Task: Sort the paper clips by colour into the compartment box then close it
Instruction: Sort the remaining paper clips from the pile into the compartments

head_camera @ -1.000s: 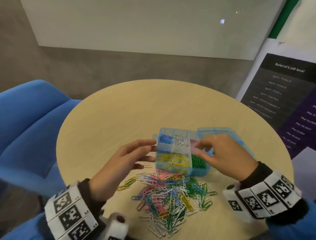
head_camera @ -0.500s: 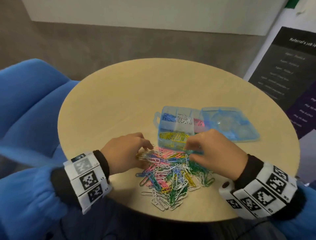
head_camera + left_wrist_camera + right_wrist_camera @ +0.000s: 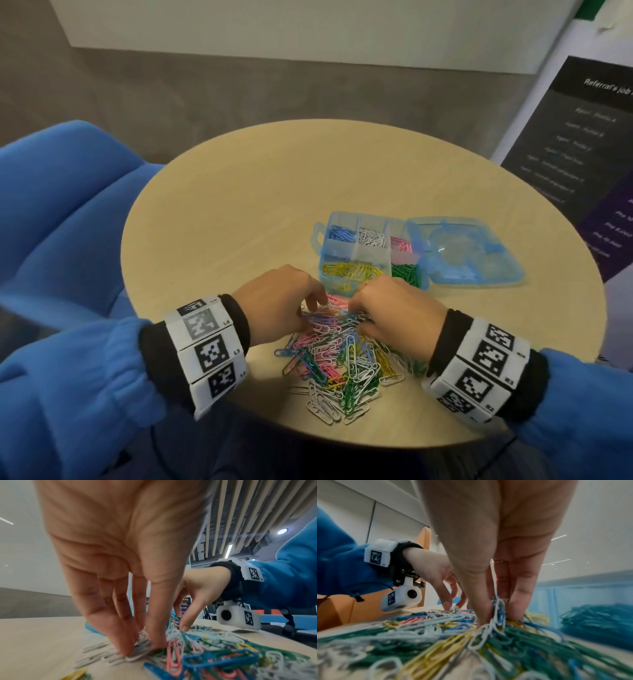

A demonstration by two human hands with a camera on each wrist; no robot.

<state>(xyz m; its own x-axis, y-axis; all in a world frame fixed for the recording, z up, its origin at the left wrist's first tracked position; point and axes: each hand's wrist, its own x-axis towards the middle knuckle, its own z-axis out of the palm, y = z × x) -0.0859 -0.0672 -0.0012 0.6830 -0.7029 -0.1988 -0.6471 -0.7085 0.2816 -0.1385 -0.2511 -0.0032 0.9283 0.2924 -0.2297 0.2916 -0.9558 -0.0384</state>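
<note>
Both hands are down in the loose heap of paper clips (image 3: 337, 363) at the lower middle of the frame; the left hand (image 3: 277, 305) pinches white clips, the right hand (image 3: 397, 315) pinches a few white and blue; the compartment box (image 3: 356, 251) sits open just above on the counter (image 3: 239, 205), lid (image 3: 462, 253) flat to its right.

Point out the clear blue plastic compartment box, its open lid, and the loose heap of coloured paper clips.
clear blue plastic compartment box (image 3: 337, 249): head view, divider wall.
open lid (image 3: 462, 251): head view, inner face.
loose heap of coloured paper clips (image 3: 342, 370): head view, middle.

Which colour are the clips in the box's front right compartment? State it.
Green clips, clearest in the head view.
</note>
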